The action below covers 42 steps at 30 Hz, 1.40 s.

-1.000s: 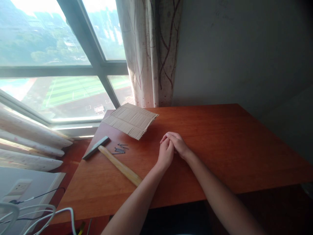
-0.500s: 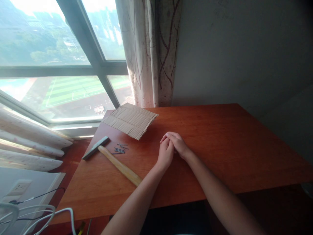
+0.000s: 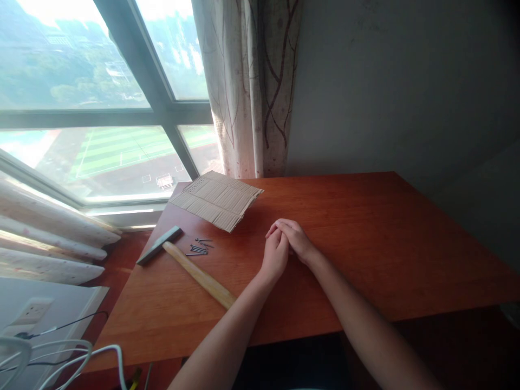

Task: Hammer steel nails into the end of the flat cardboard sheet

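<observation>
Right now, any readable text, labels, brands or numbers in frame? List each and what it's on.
None readable.
Cardboard sheet: a row of small dark marks along its far edge, too small to tell if they are print or holes.
Hammer: no marking visible on head or wooden handle.
Wall socket at lower left: no legible label.
Nails, table, curtain: no text.

head view, looking down, near table point(image 3: 365, 227)
</observation>
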Tool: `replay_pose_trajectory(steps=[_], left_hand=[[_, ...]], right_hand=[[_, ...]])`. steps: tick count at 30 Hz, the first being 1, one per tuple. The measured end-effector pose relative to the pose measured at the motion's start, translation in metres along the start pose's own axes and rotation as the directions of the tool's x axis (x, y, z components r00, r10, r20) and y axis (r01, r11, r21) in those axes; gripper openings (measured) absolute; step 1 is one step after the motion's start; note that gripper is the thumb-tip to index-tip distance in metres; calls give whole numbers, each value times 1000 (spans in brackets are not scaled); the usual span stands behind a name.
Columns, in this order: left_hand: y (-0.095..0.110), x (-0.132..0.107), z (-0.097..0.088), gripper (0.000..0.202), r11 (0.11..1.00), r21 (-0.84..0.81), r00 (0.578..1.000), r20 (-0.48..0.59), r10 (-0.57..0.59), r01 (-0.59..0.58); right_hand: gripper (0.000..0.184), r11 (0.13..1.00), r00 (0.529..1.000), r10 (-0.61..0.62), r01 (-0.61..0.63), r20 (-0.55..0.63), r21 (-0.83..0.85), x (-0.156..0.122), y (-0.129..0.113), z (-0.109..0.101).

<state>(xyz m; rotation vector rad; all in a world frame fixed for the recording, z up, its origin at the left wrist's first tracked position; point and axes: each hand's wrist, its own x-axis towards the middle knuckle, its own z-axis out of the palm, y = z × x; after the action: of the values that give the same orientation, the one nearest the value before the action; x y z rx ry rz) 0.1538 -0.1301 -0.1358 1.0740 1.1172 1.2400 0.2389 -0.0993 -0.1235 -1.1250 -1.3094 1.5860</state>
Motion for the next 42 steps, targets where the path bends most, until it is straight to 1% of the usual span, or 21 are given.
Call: replay_pose_trajectory(steps=[13,23,32,42], left_hand=[[-2,1,0,29,1000,-5,1000,2,1,-1],[0,0,1,29,1000,0,1000,6,4,-4],[0,0,0,27,1000,5,1000,4,6,-6],[0,0,0,29,1000,3,1000,6,9,-9]], right_hand=[[35,1000,1000,4,-4,-4,6,-1,-3,1],[35,1000,1000,-2,2,-1,14,0,1,0],[34,1000,1000,-1,1,-7,17,-1,-2,1],[35,1000,1000,-7,8,-4,11,0,0,0]])
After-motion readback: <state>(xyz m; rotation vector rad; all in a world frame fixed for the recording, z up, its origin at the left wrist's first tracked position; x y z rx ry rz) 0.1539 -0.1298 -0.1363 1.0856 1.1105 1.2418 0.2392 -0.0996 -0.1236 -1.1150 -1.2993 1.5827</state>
